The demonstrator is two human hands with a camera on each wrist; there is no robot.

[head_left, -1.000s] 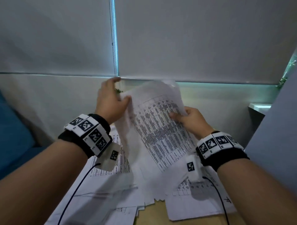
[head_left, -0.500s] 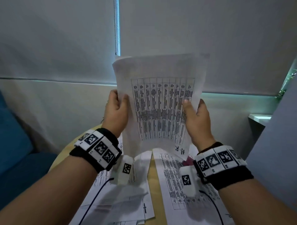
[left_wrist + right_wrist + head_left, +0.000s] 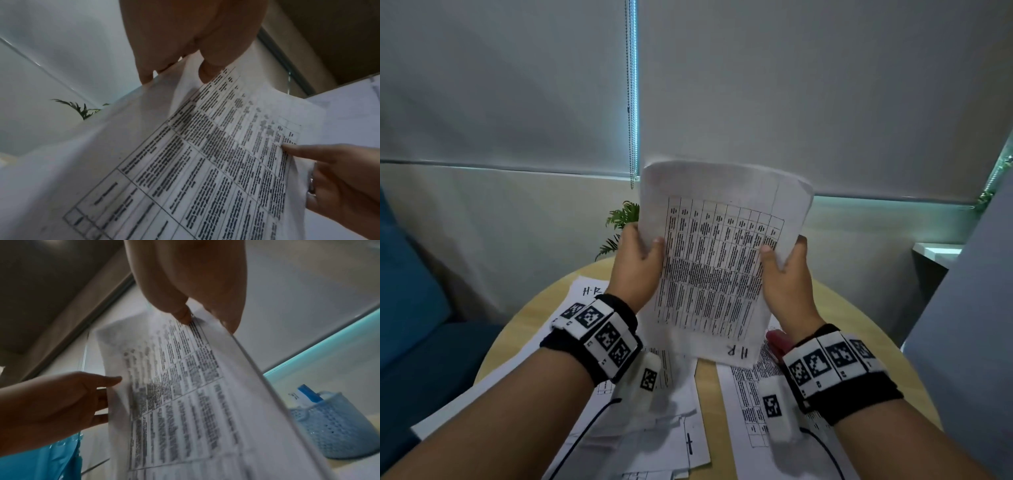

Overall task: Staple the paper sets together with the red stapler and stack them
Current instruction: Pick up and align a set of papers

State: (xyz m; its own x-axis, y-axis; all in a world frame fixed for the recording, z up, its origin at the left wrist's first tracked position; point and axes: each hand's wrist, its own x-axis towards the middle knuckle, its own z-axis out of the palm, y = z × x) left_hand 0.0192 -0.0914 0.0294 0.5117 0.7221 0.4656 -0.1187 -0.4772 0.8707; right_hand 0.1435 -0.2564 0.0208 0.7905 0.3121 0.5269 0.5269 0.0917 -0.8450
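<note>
I hold a set of printed table sheets (image 3: 717, 270) upright above the round wooden table (image 3: 859, 329), its bottom edge close over the papers below. My left hand (image 3: 642, 255) pinches its left edge, thumb in front, as the left wrist view (image 3: 205, 71) shows. My right hand (image 3: 780, 260) pinches the right edge (image 3: 185, 316). The red stapler (image 3: 777, 342) peeks out behind my right wrist, mostly hidden. Loose printed sheets lie on the table at the left (image 3: 667, 421) and at the right (image 3: 743, 404).
A small green plant (image 3: 619, 226) stands at the table's far edge. A blue seat (image 3: 410, 308) is on the left, a grey panel (image 3: 969, 308) on the right. A blue woven basket (image 3: 329, 423) with boxes sits to the right.
The crumpled sheets were squared up and raised upright between both hands, then lowered toward the table. My view tilted down, so the table and stapler show.
</note>
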